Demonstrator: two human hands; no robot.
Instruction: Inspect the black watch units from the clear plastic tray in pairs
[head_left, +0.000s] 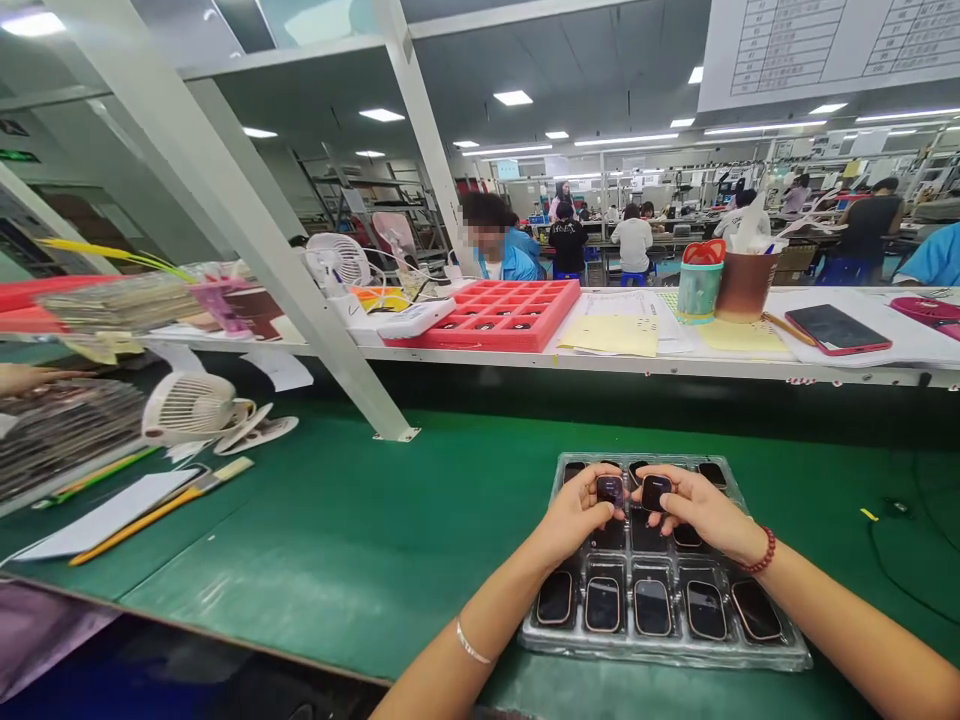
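A clear plastic moulded tray [667, 650] sits at the right of the work surface, its pockets holding dark, rounded-rectangular watch bodies with copper-coloured rims; five lie along the near row, including one at the near left corner [554, 598], and more show in the rows behind, partly covered by the hands. On the white raised shelf [525, 365] at the far side, a red compartmented tray [480, 342] holds small dark pieces in some of its cells. To its right, a teal cup [697, 292] holds something red, and just beside it a brown cup [744, 288] holds white material and a pen. A black phone with a red edge [838, 328] lies right of the cups. The green tabletop [337, 520] carries a white fan [187, 408] and a yellow-handled flat brush [161, 512] at the left. Beyond the shelf, people sit at benches under ceiling lights. Above the clear tray's far part, the left hand [574, 512] pinches one dark watch body [610, 490] between thumb and fingers, screen visible; the right hand [690, 505] grips another dark watch body [656, 492], its thumb at the lower right edge of the face. The two held pieces are near each other, with a small gap between them.
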